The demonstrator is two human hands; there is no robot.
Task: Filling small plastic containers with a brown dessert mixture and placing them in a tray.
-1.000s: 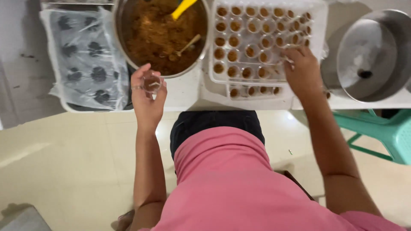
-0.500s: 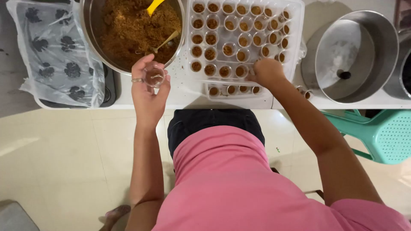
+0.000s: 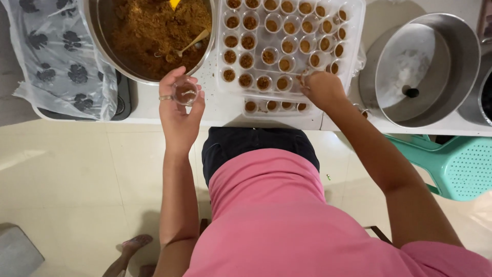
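Note:
My left hand (image 3: 178, 110) holds a small clear cup (image 3: 185, 92) with brown crumbs in it, just below the rim of a big metal bowl (image 3: 100, 41) full of brown crumb mixture. A spoon (image 3: 190, 43) lies in that mixture. My right hand (image 3: 322, 88) rests on the near edge of a clear plastic tray (image 3: 359, 36) packed with several small filled cups, fingers down among the front row; what they pinch is hidden. More filled cups (image 3: 274, 106) sit in a lower tray under it.
A plastic sheet with dark paw prints (image 3: 56, 61) covers a tray at the left. A metal pot lid (image 3: 410, 66) lies in a large steel basin (image 3: 464, 61) at the right. A green plastic stool (image 3: 456, 164) stands below the white table edge (image 3: 154, 110).
The view has shifted a little. My right hand moved left and down along the tray to its front edge. My left hand keeps the small cup by the bowl.

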